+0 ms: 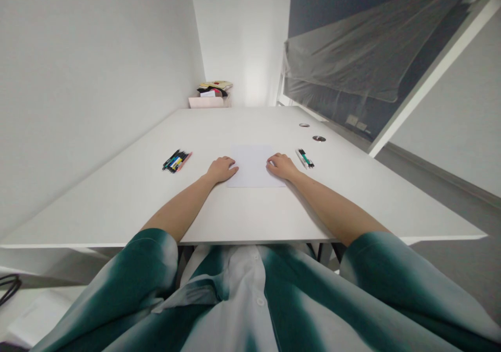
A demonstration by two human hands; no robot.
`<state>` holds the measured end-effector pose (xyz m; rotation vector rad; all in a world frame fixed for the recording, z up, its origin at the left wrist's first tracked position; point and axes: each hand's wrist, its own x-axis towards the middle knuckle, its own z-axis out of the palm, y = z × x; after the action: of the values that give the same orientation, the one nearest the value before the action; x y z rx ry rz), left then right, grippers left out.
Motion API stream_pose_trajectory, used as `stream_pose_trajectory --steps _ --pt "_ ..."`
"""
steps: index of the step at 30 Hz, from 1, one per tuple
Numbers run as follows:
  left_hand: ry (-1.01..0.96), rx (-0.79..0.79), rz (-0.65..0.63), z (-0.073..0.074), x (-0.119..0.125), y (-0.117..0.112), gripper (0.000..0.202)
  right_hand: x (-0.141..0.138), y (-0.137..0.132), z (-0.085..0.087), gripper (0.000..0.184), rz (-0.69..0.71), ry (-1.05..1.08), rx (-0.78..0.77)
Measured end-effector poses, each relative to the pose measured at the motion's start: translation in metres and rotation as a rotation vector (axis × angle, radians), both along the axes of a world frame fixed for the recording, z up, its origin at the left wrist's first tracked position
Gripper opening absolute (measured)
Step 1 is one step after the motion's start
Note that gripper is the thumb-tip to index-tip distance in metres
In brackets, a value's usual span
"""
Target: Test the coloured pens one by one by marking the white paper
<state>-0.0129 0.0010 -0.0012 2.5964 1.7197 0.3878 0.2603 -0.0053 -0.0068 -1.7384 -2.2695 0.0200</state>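
Paper is laid flat on the white counter, between the two hands. Its left edge is touched by the left hand, its right edge by the right hand; each grip is left partly open, thumb set apart from the fingers, nothing clasped. Coloured pens are bunched to the left, and a smaller pen group is placed just beside the right hand.
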Motion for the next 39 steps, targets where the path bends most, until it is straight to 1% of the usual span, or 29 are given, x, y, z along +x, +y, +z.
stream_pose_trajectory --steps 2,4,6,8,9,11,12,14,16,19,21,22,26,33,36,39 --pt "-0.022 0.028 0.069 0.005 -0.008 0.004 0.044 0.000 0.001 -0.001 0.040 -0.007 0.009 0.002" --pt "-0.064 0.092 0.214 0.011 -0.022 0.007 0.044 0.001 0.001 -0.001 0.042 -0.018 0.026 0.007" --pt "-0.064 0.146 0.354 0.015 -0.039 0.009 0.044 0.000 0.001 -0.001 0.044 -0.032 0.047 0.008" --pt "-0.036 0.169 0.460 0.016 -0.057 0.010 0.048 0.000 0.001 -0.001 0.043 -0.040 0.061 0.004" --pt "-0.012 0.159 0.505 0.015 -0.064 0.010 0.052 0.000 0.002 -0.002 0.043 -0.042 0.066 0.002" --pt "0.034 0.076 0.589 0.012 -0.074 0.010 0.060 0.001 0.003 -0.002 0.042 -0.040 0.073 0.000" --pt "0.052 0.031 0.610 0.010 -0.076 0.011 0.062 0.001 0.003 -0.002 0.042 -0.038 0.076 0.001" --pt "0.081 -0.037 0.611 0.008 -0.076 0.012 0.063 0.002 0.004 -0.003 0.042 -0.037 0.081 0.003" --pt "0.104 -0.054 0.582 0.008 -0.074 0.012 0.061 0.003 0.005 -0.004 0.042 -0.038 0.083 0.002" --pt "0.109 0.033 0.569 0.009 -0.070 0.011 0.056 0.003 0.005 -0.004 0.041 -0.035 0.079 0.002" --pt "0.098 0.089 0.586 0.010 -0.070 0.009 0.052 0.003 0.005 -0.004 0.041 -0.032 0.075 0.004" --pt "0.095 0.091 0.600 0.011 -0.071 0.008 0.051 0.003 0.005 -0.004 0.041 -0.031 0.074 0.005" --pt "0.102 0.003 0.623 0.013 -0.074 0.009 0.045 0.004 0.005 -0.003 0.041 -0.027 0.072 0.000" --pt "0.024 -0.036 0.608 0.017 -0.075 0.014 0.039 0.004 0.006 -0.004 0.040 -0.028 0.067 -0.002" --pt "0.025 -0.023 0.546 0.016 -0.070 0.014 0.044 0.004 0.007 -0.004 0.040 -0.031 0.086 0.001" --pt "-0.009 -0.012 0.426 0.016 -0.057 0.013 0.049 0.005 0.007 -0.005 0.039 -0.025 0.132 0.008"
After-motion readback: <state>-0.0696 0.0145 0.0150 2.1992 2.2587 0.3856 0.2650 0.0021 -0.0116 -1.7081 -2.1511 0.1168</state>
